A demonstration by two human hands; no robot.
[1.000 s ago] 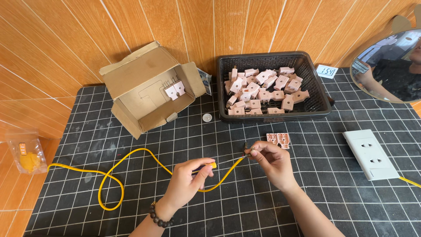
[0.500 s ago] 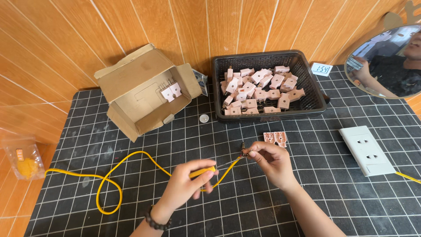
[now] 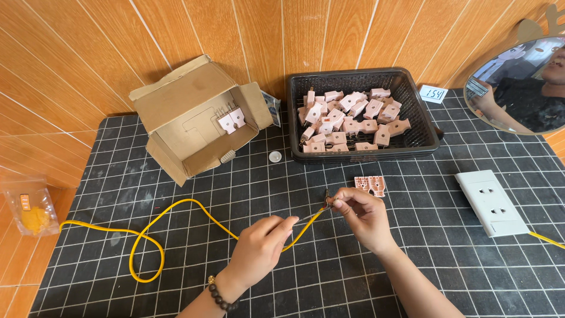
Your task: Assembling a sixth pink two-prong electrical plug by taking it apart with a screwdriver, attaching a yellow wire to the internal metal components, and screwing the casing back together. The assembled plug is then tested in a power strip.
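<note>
Yellow wire [image 3: 176, 207] is lying looped across the dark gridded surface [image 3: 412, 265], running from the left edge toward the middle, where both hands are gripping it. The left hand [image 3: 259, 247] is curling nearly closed, pinching the wire between thumb and forefinger a short way back from its end. The right hand [image 3: 362, 215] is also mostly closed, its fingertips [image 3: 338, 203] pinching the wire's bare tip, which is sticking up just beside them. A small pink plug part [image 3: 370, 185] is lying on the surface just beyond the right hand, not touching it. Farther back, a black basket [image 3: 424, 138] is holding many similar pink parts, and an open cardboard box [image 3: 188, 118] is sitting to its left. A white socket [image 3: 491, 203] is resting well to the right.
</note>
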